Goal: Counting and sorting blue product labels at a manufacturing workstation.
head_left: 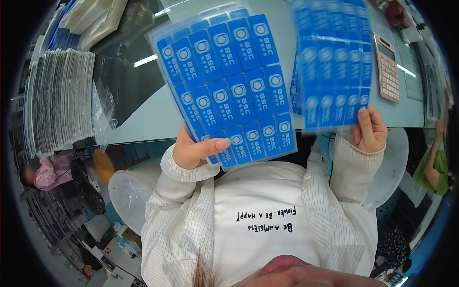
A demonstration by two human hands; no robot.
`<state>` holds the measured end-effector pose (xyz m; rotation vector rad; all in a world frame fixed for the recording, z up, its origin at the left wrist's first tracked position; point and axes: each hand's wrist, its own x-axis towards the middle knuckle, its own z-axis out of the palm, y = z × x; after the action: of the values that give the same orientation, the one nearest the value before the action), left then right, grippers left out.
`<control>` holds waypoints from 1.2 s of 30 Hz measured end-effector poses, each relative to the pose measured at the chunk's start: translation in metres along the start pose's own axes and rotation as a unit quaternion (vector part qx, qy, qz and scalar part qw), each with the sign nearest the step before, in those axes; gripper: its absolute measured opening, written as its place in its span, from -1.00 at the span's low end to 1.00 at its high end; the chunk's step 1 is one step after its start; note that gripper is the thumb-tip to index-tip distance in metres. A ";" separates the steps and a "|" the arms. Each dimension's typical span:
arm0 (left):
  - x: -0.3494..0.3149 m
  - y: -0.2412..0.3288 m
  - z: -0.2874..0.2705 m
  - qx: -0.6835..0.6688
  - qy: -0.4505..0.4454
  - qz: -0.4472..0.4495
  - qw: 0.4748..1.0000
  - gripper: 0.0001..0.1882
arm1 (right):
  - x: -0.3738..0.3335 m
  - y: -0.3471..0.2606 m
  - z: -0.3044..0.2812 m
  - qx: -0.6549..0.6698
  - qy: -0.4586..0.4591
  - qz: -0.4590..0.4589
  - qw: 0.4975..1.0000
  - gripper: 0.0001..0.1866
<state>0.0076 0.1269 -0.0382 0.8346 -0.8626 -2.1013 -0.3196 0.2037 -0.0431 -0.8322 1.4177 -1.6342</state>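
Note:
My left hand [193, 149] is closed on the lower left corner of several clear-edged sheets [238, 88], its thumb lying across the front. Rows of blue printed labels with white marks cover these sheets, which tilt up over the table edge. To the right, my right hand [370, 130] pinches the lower right corner of a similar blue label sheet [332, 62]. Motion blurs that sheet, and the two hands are well apart. Behind its left edge show more blue labels [297, 91], mostly hidden, so I cannot tell how they lie.
A pink calculator [386, 69] lies at the table's right. On the left stands a tall stack of thin sheets [62, 98] beside crumpled clear film [103, 107]. Plastic packs [98, 21] lie at the far left. White tubs [129, 193] flank me below the table; other people sit at both sides.

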 end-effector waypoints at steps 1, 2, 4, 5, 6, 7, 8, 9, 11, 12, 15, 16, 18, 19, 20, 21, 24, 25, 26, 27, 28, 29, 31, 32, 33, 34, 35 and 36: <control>0.001 0.000 0.000 -0.009 -0.003 0.009 1.000 -0.25 | 0.003 0.001 0.002 0.001 0.000 0.000 1.000 -0.80; 0.001 0.000 -0.001 -0.009 -0.003 0.009 1.000 -0.25 | 0.006 0.002 0.004 -0.043 0.045 -0.006 0.998 -0.80; 0.001 -0.001 0.000 -0.002 0.001 0.012 1.000 -0.24 | 0.012 0.007 0.008 -0.086 0.090 -0.014 0.992 -0.79; 0.001 0.000 0.000 -0.002 -0.001 0.011 1.000 -0.24 | 0.014 0.012 0.009 -0.105 0.099 -0.034 0.989 -0.76; 0.001 0.000 0.001 -0.001 -0.006 0.003 1.000 -0.24 | 0.014 0.015 0.009 -0.124 0.108 -0.054 0.985 -0.73; 0.001 0.000 0.002 0.002 -0.008 -0.003 1.000 -0.24 | 0.015 0.016 0.009 -0.124 0.108 -0.053 0.985 -0.73; 0.001 -0.001 0.002 0.002 -0.008 -0.003 1.000 -0.24 | 0.015 0.016 0.009 -0.210 0.117 -0.076 0.968 -0.69; 0.001 -0.002 0.002 0.006 -0.006 -0.014 1.000 -0.24 | 0.015 0.016 0.008 -0.295 0.126 -0.097 0.942 -0.65; 0.000 -0.003 0.003 0.011 -0.001 -0.024 1.000 -0.24 | 0.014 0.008 0.019 -0.374 0.143 -0.120 0.908 -0.62; 0.000 -0.004 0.004 0.008 -0.003 -0.028 1.000 -0.24 | 0.013 0.004 0.024 -0.451 0.160 -0.143 0.866 -0.59; 0.001 -0.006 0.004 0.010 -0.015 -0.035 0.999 -0.24 | 0.008 0.004 0.026 -0.392 0.178 -0.177 0.885 -0.56; 0.001 -0.006 0.004 0.015 -0.024 -0.040 0.999 -0.24 | 0.004 0.003 0.027 -0.393 0.179 -0.177 0.885 -0.56; 0.000 -0.007 0.004 0.013 -0.033 -0.042 0.999 -0.24 | -0.009 0.000 0.028 -0.304 0.031 -0.182 0.935 -0.57; 0.002 -0.007 0.005 0.013 -0.040 -0.045 0.998 -0.24 | -0.015 -0.006 0.033 -0.299 -0.060 -0.144 0.941 -0.58; 0.002 -0.007 0.006 0.014 -0.039 -0.045 0.998 -0.24 | -0.018 -0.013 0.041 -0.290 -0.152 -0.105 0.939 -0.60; 0.002 -0.007 0.007 0.022 -0.042 -0.045 0.998 -0.25 | -0.019 -0.014 0.047 -0.288 -0.153 -0.104 0.940 -0.60; 0.002 -0.008 0.008 0.026 -0.050 -0.037 0.998 -0.25 | -0.024 -0.016 0.057 -0.212 -0.288 -0.023 0.934 -0.67; 0.001 -0.009 0.009 0.026 -0.050 -0.029 0.998 -0.25 | -0.026 -0.012 0.057 -0.230 -0.283 -0.033 0.931 -0.70; 0.001 -0.009 0.008 0.026 -0.049 -0.029 0.998 -0.25 | -0.026 -0.009 0.056 -0.247 -0.278 -0.043 0.927 -0.72; 0.000 -0.009 0.008 0.032 -0.042 -0.033 0.998 -0.26 | -0.026 -0.008 0.055 -0.247 -0.278 -0.043 0.927 -0.72; 0.000 -0.010 0.007 0.039 -0.034 -0.036 0.998 -0.26 | -0.025 -0.007 0.054 -0.237 -0.259 -0.057 0.935 -0.74; 0.000 -0.011 0.006 0.039 -0.034 -0.035 0.998 -0.26 | -0.025 -0.007 0.052 -0.226 -0.240 -0.070 0.941 -0.76; 0.001 -0.013 0.003 0.010 -0.038 -0.004 0.999 -0.26 | -0.024 -0.009 0.046 -0.190 -0.181 -0.041 0.964 -0.77; 0.002 -0.011 0.005 0.010 -0.038 -0.004 0.999 -0.26 | -0.023 -0.010 0.043 -0.152 -0.120 -0.011 0.981 -0.78; 0.003 -0.008 0.010 -0.036 -0.053 -0.011 0.998 -0.25 | -0.021 -0.010 0.037 -0.153 -0.121 -0.011 0.981 -0.78; 0.005 -0.007 0.012 -0.081 -0.070 -0.019 0.994 -0.25 | -0.017 -0.009 0.028 -0.127 -0.043 -0.011 0.991 -0.78; 0.006 -0.007 0.010 -0.083 -0.070 -0.019 0.994 -0.25 | -0.012 -0.009 0.020 -0.100 0.034 -0.010 0.994 -0.78; 0.007 -0.006 0.008 -0.086 -0.081 -0.020 0.993 -0.24 | -0.006 -0.008 0.014 -0.102 0.033 -0.011 0.994 -0.78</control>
<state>-0.0049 0.1274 -0.0404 0.6014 -0.7388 -2.2666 -0.3060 0.2030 -0.0329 -0.9171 1.6481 -1.5641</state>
